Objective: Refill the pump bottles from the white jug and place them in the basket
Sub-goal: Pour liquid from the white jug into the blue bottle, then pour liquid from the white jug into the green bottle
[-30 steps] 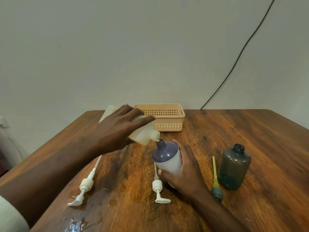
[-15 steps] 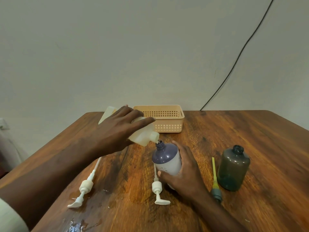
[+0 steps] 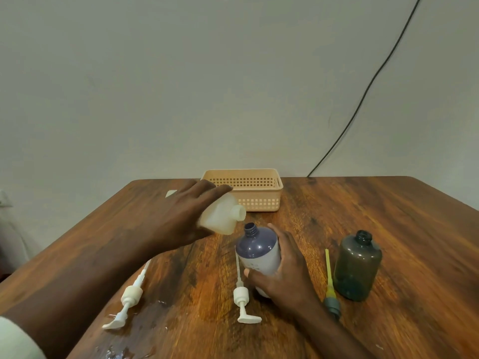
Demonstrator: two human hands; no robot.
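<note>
Gripping white jug (image 3: pixel 219 216) tilted beside purple bottle (image 3: pixel 259 252): left hand (image 3: pixel 178 218); right hand (image 3: pixel 282 275) clasping bottle.

Wooden table (image 3: pixel 363 208), plain grey wall (image 3: pixel 181 86), black cable (image 3: pixel 363 94).

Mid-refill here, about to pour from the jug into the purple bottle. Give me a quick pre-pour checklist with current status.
1. Jug gripped by left hand: ok.
2. Purple bottle steadied by right hand, upright: ok.
3. Bottle neck open, pump off and lying beside it: ok.
4. Jug spout over the neck: not ok, it sits up and left of the opening.
5. Fill level in purple bottle: cannot tell, the body is opaque.
6. Table dry: not ok, wet patch near the left pump.
</note>
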